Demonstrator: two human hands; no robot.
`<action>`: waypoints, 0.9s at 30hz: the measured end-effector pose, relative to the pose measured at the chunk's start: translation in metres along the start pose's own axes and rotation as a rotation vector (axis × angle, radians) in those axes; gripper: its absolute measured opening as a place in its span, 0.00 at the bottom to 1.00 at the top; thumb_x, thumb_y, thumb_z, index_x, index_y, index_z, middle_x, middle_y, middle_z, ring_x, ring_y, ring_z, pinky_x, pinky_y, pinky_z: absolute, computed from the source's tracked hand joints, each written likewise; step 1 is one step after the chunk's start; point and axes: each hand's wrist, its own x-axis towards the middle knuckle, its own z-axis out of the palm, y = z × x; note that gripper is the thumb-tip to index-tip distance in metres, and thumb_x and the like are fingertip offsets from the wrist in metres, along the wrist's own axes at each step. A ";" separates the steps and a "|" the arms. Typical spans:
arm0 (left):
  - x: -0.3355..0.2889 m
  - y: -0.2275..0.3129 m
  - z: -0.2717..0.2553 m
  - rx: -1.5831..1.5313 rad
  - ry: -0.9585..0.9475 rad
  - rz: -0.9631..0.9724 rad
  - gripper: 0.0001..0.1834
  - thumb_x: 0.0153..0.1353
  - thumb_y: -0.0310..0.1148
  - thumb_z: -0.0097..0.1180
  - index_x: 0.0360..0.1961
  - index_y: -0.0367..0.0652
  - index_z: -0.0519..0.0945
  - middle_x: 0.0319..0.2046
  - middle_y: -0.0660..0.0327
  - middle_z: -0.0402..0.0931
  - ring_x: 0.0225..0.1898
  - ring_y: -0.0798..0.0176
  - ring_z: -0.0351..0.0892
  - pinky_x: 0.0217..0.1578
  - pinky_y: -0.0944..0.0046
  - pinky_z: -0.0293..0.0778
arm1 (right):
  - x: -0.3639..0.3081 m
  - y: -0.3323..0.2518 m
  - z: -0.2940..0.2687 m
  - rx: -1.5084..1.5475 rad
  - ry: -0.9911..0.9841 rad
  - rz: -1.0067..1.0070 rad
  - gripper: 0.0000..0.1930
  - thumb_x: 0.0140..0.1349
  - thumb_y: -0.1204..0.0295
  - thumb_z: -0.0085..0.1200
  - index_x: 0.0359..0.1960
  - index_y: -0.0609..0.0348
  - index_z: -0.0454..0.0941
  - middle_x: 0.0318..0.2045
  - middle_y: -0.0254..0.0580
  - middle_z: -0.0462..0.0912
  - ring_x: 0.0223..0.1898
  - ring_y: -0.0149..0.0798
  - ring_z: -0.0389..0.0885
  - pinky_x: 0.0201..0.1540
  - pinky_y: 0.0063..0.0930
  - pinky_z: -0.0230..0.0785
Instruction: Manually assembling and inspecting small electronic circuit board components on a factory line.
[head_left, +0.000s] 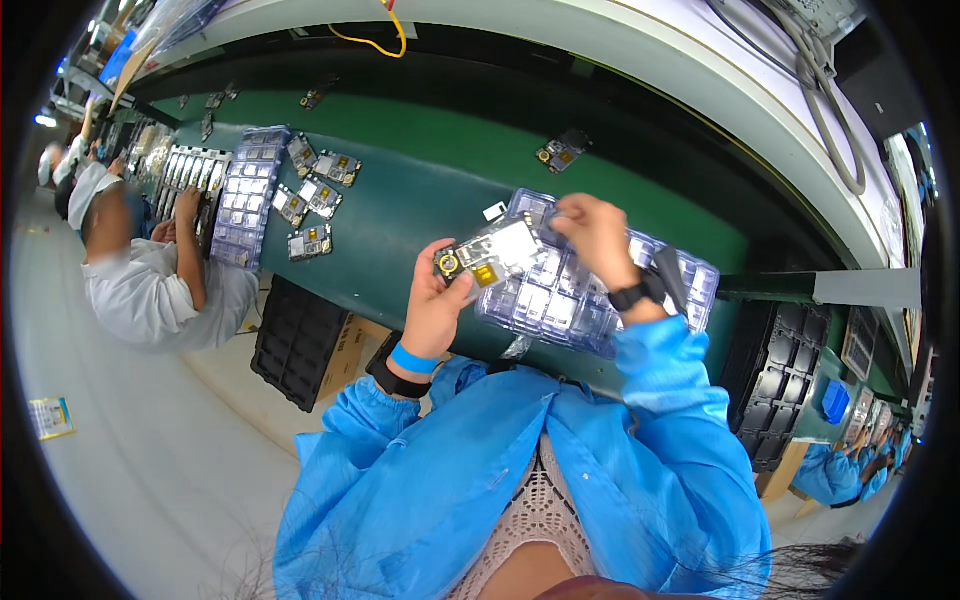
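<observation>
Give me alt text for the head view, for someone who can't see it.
The left hand holds a circuit board, with the right hand raised over a clear, compartmented tray on a green bench. More boards lie to the left, toward a co-worker in white.

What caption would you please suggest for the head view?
The left hand holds a circuit board beside the right hand, over a clear compartmented tray on a green bench.

The smock [420,500] is blue, the bench [390,235] green, the tray [704,277] bluish-violet, the held circuit board [490,252] silver, black and gold.
</observation>
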 end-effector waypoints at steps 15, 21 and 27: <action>-0.037 0.017 0.121 0.137 -0.415 -0.121 0.23 0.56 0.17 0.44 0.52 0.41 0.55 0.44 0.53 0.68 0.46 0.58 0.72 0.44 0.56 0.75 | -0.109 -0.081 -0.105 0.641 0.092 0.382 0.07 0.51 0.80 0.56 0.32 0.65 0.74 0.22 0.32 0.76 0.22 0.19 0.70 0.25 0.12 0.64; -0.044 0.002 0.146 0.181 -0.511 -0.172 0.23 0.56 0.16 0.44 0.52 0.40 0.55 0.44 0.53 0.68 0.45 0.61 0.72 0.44 0.60 0.75 | -0.130 -0.071 -0.124 0.591 0.190 0.401 0.06 0.52 0.80 0.55 0.32 0.66 0.74 0.22 0.32 0.77 0.20 0.17 0.68 0.22 0.10 0.60; -0.050 -0.009 0.164 0.196 -0.545 -0.192 0.23 0.56 0.16 0.44 0.52 0.40 0.55 0.44 0.53 0.68 0.45 0.62 0.72 0.44 0.61 0.75 | -0.143 -0.065 -0.135 0.642 0.266 0.379 0.07 0.52 0.80 0.55 0.33 0.67 0.74 0.22 0.33 0.77 0.20 0.17 0.68 0.22 0.10 0.59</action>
